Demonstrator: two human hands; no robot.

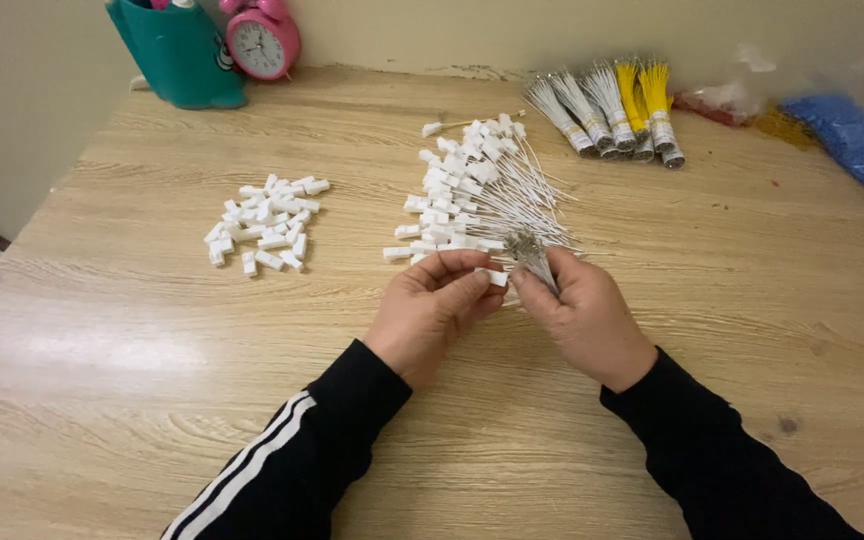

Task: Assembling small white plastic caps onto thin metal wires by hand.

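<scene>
My left hand [430, 308] pinches a small white plastic block [495, 277] near the middle of the wooden table [112, 350]. Close beside it, my right hand [584, 312] grips a thin bundle of grey wires [530, 253] that stands up between its fingers. Just beyond both hands lies a spread of white blocks with wires attached [472, 195]. A heap of loose white blocks [264, 222] sits further left, out of reach of either hand.
Bundles of white and yellow ties [612, 105] lie at the back right, next to clear bags holding blue and other coloured pieces [857, 140]. A teal holder [180, 50] and a pink alarm clock [262, 38] stand at the back left against the wall.
</scene>
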